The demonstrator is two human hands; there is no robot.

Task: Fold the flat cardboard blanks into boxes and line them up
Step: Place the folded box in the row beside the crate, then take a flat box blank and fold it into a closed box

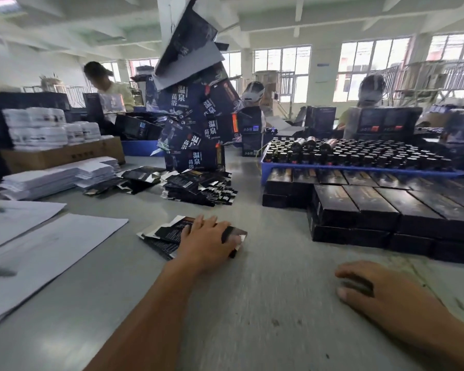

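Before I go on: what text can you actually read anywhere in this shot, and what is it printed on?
"温泉" and "苗浴": white characters on the leaning tower of dark blue boxes, repeated on several.
Flat blanks under the left hand: fine print, too blurred.
Brown carton: dark print, unreadable.
Finished black boxes: no legible text.

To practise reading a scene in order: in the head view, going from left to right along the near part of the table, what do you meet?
White paper sheets → small pile of flat black blanks → left hand resting on that pile → right hand on the bare table.
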